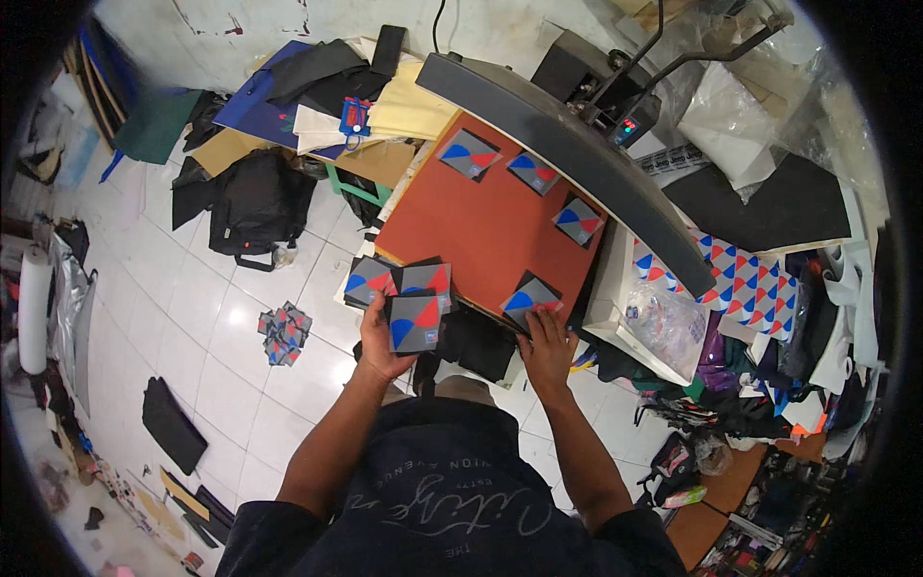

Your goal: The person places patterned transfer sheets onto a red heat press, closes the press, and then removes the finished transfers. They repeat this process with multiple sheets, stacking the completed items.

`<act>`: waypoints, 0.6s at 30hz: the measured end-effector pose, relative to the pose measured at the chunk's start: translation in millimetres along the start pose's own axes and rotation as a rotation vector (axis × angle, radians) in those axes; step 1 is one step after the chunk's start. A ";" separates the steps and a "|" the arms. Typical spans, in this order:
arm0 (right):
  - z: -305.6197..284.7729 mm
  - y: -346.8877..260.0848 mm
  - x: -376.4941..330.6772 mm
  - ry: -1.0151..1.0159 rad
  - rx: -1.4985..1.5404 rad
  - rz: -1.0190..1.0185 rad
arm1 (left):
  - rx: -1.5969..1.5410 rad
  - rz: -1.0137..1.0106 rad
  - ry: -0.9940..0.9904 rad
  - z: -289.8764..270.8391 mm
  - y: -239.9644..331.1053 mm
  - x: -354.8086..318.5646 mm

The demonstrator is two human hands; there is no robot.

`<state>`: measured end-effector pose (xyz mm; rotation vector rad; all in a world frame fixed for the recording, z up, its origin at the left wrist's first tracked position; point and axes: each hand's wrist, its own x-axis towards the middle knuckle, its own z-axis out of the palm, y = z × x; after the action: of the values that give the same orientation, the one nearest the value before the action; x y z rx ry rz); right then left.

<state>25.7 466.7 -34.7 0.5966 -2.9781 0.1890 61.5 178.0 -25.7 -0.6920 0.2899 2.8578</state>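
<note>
Heat press with its red-orange platen (pixel 486 231) open under the raised upper plate (pixel 577 154); four grey patches with red-and-blue emblems lie on it. Loading appears under way — the right hand (pixel 546 348), fingers flat, presses the nearest patch (pixel 532 296) at the front edge. The left hand (pixel 383 338), raised, grips a fanned stack of patches (pixel 404 298); the next placement calls for squaring one in a free spot.
</note>
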 end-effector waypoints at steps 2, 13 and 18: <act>1.7 1.6 2.2 0.065 -0.008 -0.027 | 0.008 0.004 0.009 4.9 -0.8 4.4; -39.7 -80.9 40.3 0.181 0.596 -0.237 | 0.033 -0.032 -0.016 8.8 -7.7 13.7; -57.5 -94.7 97.3 -0.048 0.676 -0.317 | -0.004 0.008 0.053 16.5 0.7 4.6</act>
<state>-22.7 351.5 43.4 1.1272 -2.7595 1.1806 50.2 181.8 -13.4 -0.7694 0.2956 2.8520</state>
